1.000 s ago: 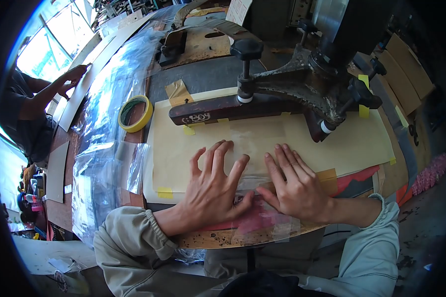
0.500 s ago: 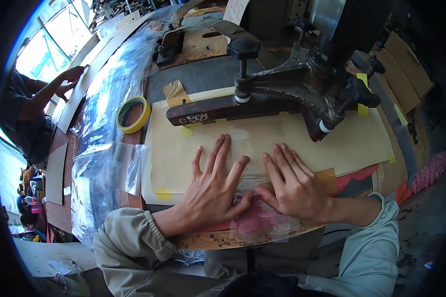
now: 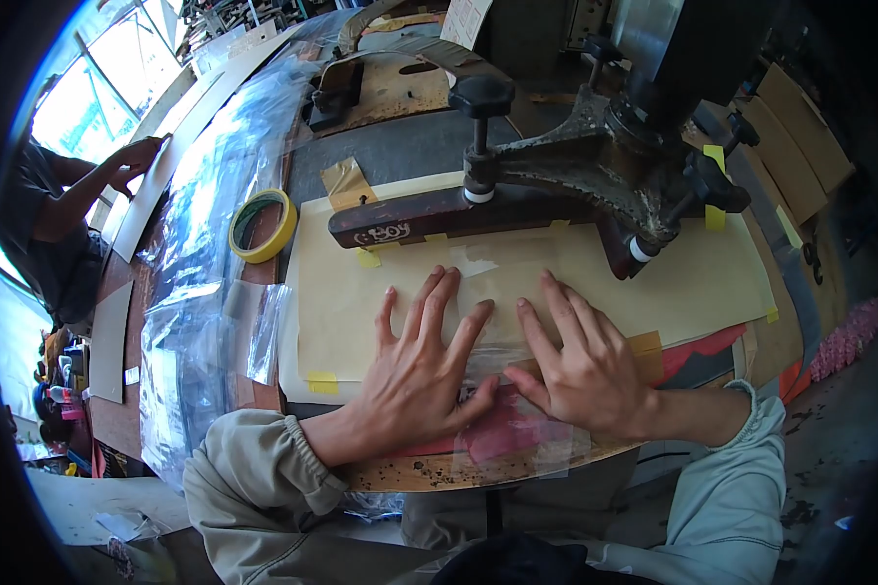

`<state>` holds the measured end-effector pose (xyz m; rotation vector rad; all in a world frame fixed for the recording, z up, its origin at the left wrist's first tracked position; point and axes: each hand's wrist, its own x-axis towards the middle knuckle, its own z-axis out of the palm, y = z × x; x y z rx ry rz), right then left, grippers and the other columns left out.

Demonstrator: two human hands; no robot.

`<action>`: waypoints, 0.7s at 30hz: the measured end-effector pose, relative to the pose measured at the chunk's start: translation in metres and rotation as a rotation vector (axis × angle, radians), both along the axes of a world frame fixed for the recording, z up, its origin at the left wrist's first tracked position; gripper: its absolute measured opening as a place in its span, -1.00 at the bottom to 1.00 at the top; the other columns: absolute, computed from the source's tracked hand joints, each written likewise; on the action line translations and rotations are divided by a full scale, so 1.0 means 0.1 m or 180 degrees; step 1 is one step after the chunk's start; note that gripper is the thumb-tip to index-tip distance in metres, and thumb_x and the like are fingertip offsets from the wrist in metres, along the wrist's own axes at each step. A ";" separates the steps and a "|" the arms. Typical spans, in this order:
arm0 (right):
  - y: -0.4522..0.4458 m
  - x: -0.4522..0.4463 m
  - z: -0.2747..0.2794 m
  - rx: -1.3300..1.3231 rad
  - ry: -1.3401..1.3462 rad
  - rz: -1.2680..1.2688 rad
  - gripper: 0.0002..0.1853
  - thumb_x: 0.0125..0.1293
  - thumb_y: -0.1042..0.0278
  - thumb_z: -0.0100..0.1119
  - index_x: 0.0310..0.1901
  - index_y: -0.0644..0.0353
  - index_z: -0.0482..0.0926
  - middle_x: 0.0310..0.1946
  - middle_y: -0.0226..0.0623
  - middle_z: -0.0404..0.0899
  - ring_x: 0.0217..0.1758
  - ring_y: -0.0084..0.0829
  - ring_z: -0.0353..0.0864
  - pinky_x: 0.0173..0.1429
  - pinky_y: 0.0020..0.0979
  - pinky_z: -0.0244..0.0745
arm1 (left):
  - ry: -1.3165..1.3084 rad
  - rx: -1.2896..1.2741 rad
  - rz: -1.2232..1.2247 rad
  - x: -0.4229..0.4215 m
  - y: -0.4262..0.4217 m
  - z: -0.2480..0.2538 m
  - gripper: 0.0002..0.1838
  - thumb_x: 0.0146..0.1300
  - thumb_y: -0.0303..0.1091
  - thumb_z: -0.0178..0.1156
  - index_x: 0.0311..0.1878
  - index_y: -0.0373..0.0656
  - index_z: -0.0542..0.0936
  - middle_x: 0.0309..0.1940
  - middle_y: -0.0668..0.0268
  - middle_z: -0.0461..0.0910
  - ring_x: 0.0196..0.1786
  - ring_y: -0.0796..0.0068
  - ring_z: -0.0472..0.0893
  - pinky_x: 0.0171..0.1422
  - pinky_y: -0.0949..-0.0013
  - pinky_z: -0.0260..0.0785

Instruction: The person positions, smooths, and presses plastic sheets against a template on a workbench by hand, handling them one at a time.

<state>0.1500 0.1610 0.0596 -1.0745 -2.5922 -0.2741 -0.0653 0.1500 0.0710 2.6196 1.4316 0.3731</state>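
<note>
My left hand [image 3: 415, 375] rests with fingers spread on a cream sheet [image 3: 351, 297] and on the edge of a clear plastic piece [image 3: 493, 361]. Flat beside it, my right hand [image 3: 590, 375] has its fingers apart and touches the right side of the same plastic. Neither hand is closed round anything. Beyond the fingertips, a dark bar [image 3: 429, 216] under a metal clamp arm [image 3: 566, 161] lies across the sheet. Under the plastic near my thumbs is a pink-red patch [image 3: 502, 429].
A yellow tape roll [image 3: 285, 234] lies left of the sheet, near clear plastic bags [image 3: 190, 336]. At the far left a person [image 3: 59, 210] touches a long pale board [image 3: 156, 180]. Cardboard [image 3: 800, 136] stands at the right.
The fingers of my right hand have shifted slightly upward and spread a little. A bright glare now shows on the plastic near the bar. My left hand has barely moved.
</note>
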 end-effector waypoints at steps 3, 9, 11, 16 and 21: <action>0.01 -0.01 0.04 0.0005 -0.0126 -0.0140 -0.34 0.28 -0.18 0.08 0.11 0.32 0.51 0.30 0.39 0.23 0.09 -0.06 0.47 0.08 -0.26 0.52 | 0.0011 -0.0002 0.0006 0.00 0.00 0.00 -0.28 0.17 0.05 0.17 0.33 -0.10 0.28 0.37 -0.17 0.07 0.49 -0.13 0.07 0.39 -0.39 -0.15; 0.01 -0.01 0.00 -0.0045 -0.0144 -0.0272 -0.30 0.29 -0.25 0.02 0.21 0.23 0.45 0.31 0.39 0.19 0.10 -0.03 0.43 0.11 -0.21 0.48 | 0.0002 -0.0024 0.0007 0.00 0.00 0.00 -0.28 0.18 0.05 0.17 0.34 -0.11 0.28 0.38 -0.16 0.06 0.50 -0.14 0.07 0.40 -0.42 -0.19; 0.00 -0.01 -0.01 -0.0113 -0.0085 -0.0292 -0.28 0.32 -0.25 -0.03 0.25 0.25 0.44 0.34 0.38 0.15 0.09 0.02 0.42 0.14 -0.11 0.47 | 0.0003 -0.0040 0.0015 0.00 0.00 0.00 -0.27 0.18 0.05 0.17 0.34 -0.11 0.28 0.38 -0.16 0.06 0.50 -0.14 0.06 0.40 -0.43 -0.21; -0.01 -0.01 -0.02 -0.0079 -0.0131 -0.0311 -0.29 0.32 -0.25 -0.03 0.24 0.25 0.43 0.37 0.22 0.18 0.09 0.00 0.42 0.11 -0.14 0.48 | -0.0005 -0.0061 0.0016 0.00 0.00 0.01 -0.27 0.17 0.04 0.18 0.35 -0.11 0.27 0.38 -0.15 0.06 0.51 -0.14 0.04 0.40 -0.44 -0.23; 0.01 -0.02 0.04 0.0009 -0.0304 -0.0232 -0.29 0.24 -0.23 0.09 0.18 0.27 0.46 0.43 -0.01 0.19 0.07 -0.15 0.41 -0.01 -0.29 0.44 | 0.0022 -0.0076 0.0026 0.01 0.00 0.02 -0.27 0.16 0.04 0.18 0.34 -0.11 0.28 0.38 -0.15 0.06 0.51 -0.14 0.03 0.39 -0.46 -0.24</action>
